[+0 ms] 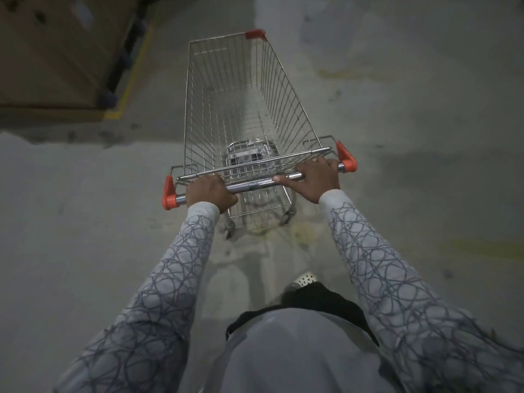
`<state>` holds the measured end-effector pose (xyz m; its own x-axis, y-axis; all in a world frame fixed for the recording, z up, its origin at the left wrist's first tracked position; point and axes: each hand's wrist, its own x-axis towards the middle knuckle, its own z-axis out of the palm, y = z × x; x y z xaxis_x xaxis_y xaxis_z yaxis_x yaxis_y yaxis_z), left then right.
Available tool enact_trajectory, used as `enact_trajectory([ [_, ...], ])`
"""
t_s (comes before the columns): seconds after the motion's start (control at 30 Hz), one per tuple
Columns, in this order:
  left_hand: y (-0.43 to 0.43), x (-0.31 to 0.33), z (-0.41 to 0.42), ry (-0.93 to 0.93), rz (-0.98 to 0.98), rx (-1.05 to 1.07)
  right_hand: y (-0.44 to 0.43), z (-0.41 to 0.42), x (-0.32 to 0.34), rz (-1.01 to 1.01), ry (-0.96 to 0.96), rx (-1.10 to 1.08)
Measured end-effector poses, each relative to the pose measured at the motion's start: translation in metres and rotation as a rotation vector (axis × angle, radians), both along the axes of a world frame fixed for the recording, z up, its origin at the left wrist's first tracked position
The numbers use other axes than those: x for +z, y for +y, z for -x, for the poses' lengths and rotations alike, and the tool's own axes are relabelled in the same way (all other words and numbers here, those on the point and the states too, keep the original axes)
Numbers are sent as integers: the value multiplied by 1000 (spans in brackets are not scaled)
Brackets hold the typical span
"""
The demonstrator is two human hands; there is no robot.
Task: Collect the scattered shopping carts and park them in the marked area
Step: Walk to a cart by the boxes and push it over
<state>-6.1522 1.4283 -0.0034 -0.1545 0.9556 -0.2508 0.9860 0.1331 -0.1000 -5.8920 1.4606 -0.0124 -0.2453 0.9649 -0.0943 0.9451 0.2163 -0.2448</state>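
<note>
Shopping cart [283, 89] stands on the concrete floor [411, 143] right ahead of you. Cardboard boxes [56, 52] sit front-left behind a yellow floor line [136, 69], near the cart's left side. Open floor runs ahead and right. Your left hand [211, 192] and right hand [314, 177] grip the handle bar [255, 185], apart.

Both sleeved arms stretch forward, the left hand [211, 191] and right hand [314, 177] each curled over the cart handle [255, 184].
</note>
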Motion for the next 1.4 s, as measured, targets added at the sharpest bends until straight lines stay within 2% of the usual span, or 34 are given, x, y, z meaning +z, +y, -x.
enact_trajectory([
  [0.27,111,-5,-46,27,11,-94,86,-48,12,81,-86,-73],
  [0.57,244,-3,-85,-40,12,-116,205,-87,12,114,-73,-123],
  [0.8,376,-9,-95,-35,-51,-244,322,-96,12,84,-66,-206],
  [1.03,504,-5,-92,-28,-18,-347,427,-91,12,75,-57,-311],
  [1.4,680,-2,-116,-24,-1,-412,577,-108,7,52,-54,-408],
])
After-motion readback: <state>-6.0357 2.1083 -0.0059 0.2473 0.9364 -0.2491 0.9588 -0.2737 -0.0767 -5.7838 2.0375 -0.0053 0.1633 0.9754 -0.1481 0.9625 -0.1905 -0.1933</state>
